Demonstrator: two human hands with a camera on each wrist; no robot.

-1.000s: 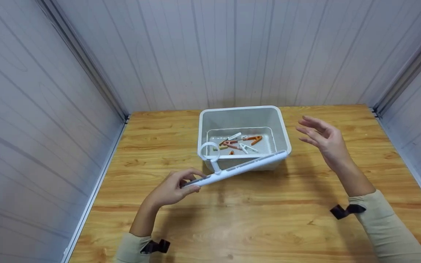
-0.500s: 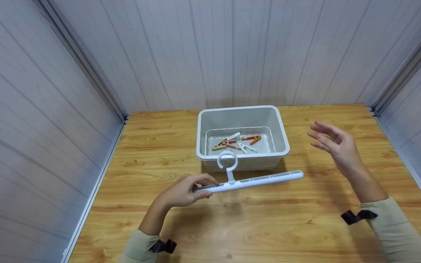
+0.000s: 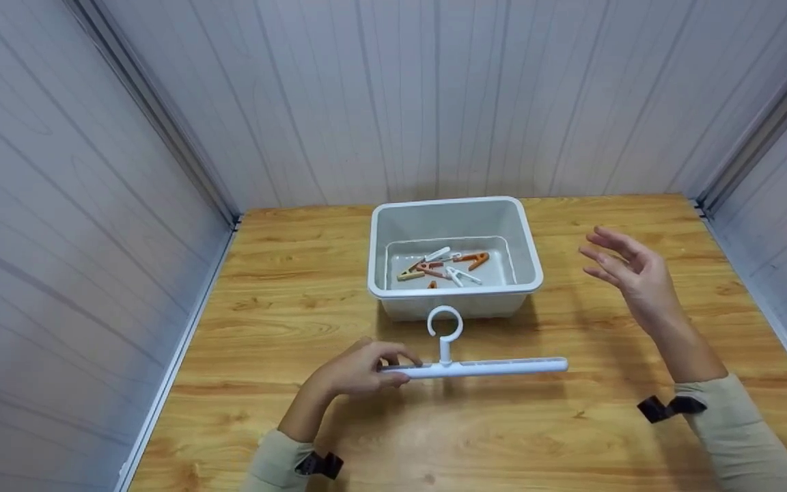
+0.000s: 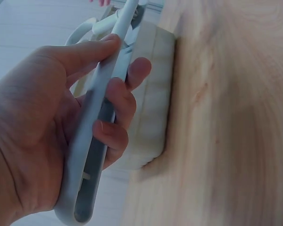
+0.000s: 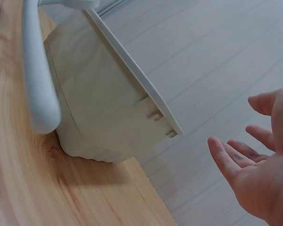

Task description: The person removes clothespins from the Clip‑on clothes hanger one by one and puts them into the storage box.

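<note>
A white plastic hanger (image 3: 503,367) with a round, ring-like hook lies level across the head view, in front of a bin. My left hand (image 3: 364,369) grips its left end; in the left wrist view the fingers (image 4: 120,101) curl round the hanger's bar (image 4: 82,155), whose underside is hollow. To the right of the bin, my right hand (image 3: 639,280) is raised with relaxed, slightly bent fingers and holds nothing. The right wrist view has the hanger's free end (image 5: 42,108) well away from that hand (image 5: 269,179).
The light grey bin (image 3: 455,292) stands on the wooden table (image 3: 284,273). Inside it lie several spring clips, among them an orange clip (image 3: 473,260) and a white clip (image 3: 462,277). Pale panels (image 3: 366,102) wall the table at the back and both sides.
My left hand has brought the hanger toward me and rightward, off the bin's front rim, and levelled it from a slant. The right hand has drawn back slightly to the right.
</note>
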